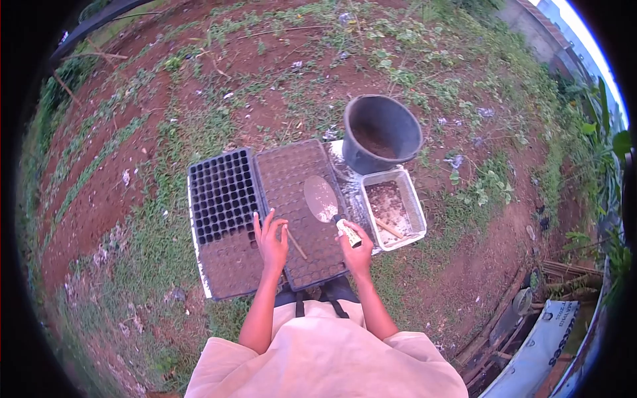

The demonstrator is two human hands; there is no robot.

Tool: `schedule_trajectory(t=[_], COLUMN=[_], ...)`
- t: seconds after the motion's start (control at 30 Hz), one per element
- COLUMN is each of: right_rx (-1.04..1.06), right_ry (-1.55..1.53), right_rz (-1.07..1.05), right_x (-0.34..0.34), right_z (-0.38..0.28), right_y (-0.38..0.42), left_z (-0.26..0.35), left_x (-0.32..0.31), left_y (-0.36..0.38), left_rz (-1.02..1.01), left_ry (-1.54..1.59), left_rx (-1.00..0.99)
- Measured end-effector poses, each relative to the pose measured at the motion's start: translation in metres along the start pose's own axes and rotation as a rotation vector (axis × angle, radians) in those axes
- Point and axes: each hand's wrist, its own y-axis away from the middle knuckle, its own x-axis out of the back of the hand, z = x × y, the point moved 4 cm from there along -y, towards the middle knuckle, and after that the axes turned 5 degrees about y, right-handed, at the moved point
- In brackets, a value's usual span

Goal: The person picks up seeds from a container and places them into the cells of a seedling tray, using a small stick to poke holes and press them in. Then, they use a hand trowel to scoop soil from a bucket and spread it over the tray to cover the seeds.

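Head view, outdoors, bare red soil with patchy grass.

Far left of the work area: a black seedling tray lies flat on the ground. Its upper cells are empty and dark; the lower part is filled level with soil.

Touching its right edge: a second seedling tray, all cells filled with soil, brown throughout.

Left hand: fingers spread and extended, palm down, resting across the seam between the two trays near their lower ends. It grips nothing. A thin wooden stick lies on the second tray just beside the thumb side of this hand; cannot tell whether the hand touches it.

Right hand: fingers closed around the pale handle of a trowel. The blade is soil-coated and lies over the second tray's right half, tip pointing away from the person.

Right of the trays: a shallow white tub holding soil and a small stick-like piece.

Behind the tub, touching its far edge: a dark bucket, upright, some soil at the bottom.
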Motion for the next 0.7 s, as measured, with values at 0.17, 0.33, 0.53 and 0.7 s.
schedule_trajectory(t=[0.17, 0.33, 0.53, 0.7], right_rx=[0.092, 0.244, 0.285, 0.241], right_ry=[-0.085, -0.007, 0.294, 0.670], right_rz=[0.090, 0.172, 0.108, 0.009], right_x=[0.047, 0.093, 0.132, 0.140], right_z=[-0.014, -0.032, -0.050, -0.048], right_y=[-0.052, -0.124, -0.222, -0.286], left_z=[0.037, 0.083, 0.134, 0.147], left_x=[-0.043, -0.100, -0.180, -0.248], left_y=[-0.031, -0.075, -0.138, -0.165], left_rz=[0.018, 0.098, 0.052, -0.017], left_ry=[0.025, 0.077, 0.091, -0.016], left_rx=[-0.044, -0.067, -0.118, -0.051])
